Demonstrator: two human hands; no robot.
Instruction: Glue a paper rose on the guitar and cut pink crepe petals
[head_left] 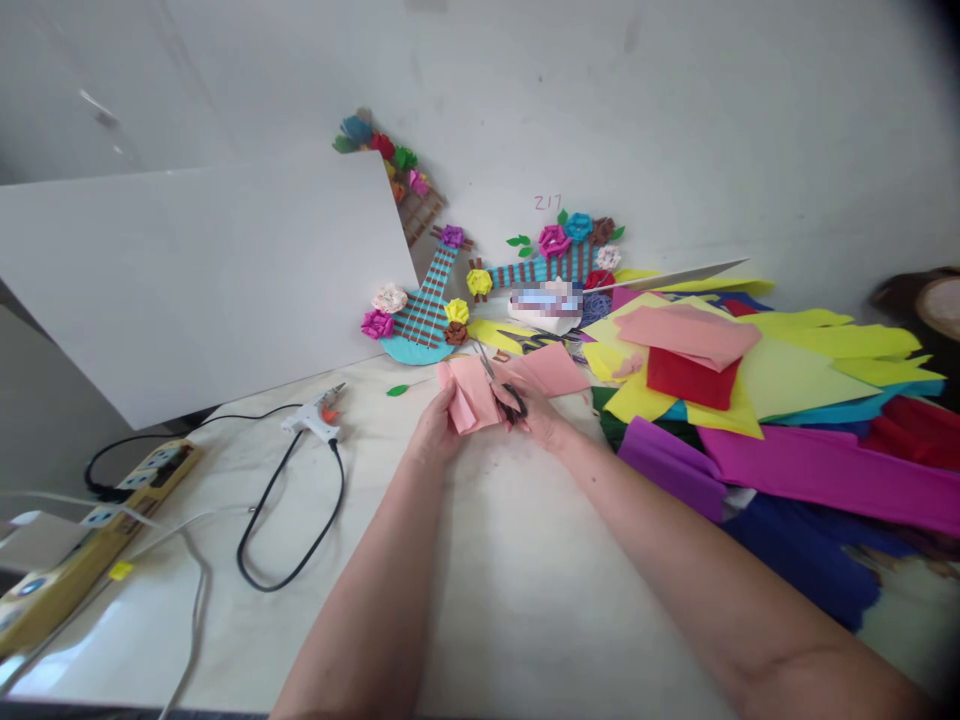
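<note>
Folded pink crepe paper is gripped at its left side by my left hand, just above the table. My right hand is closed on a pair of scissors with black handles. The scissor blades point up and away, lying across the paper's right part; whether they cut into it I cannot tell. A further pink paper piece extends to the right behind my right hand. Beyond my hands stands a turquoise guitar-shaped craft with paper flowers.
To the left are a glue gun with a looped black cord and a yellow power strip. Coloured crepe paper is heaped at right. A white board leans at the back left. More scissors lie behind my hands.
</note>
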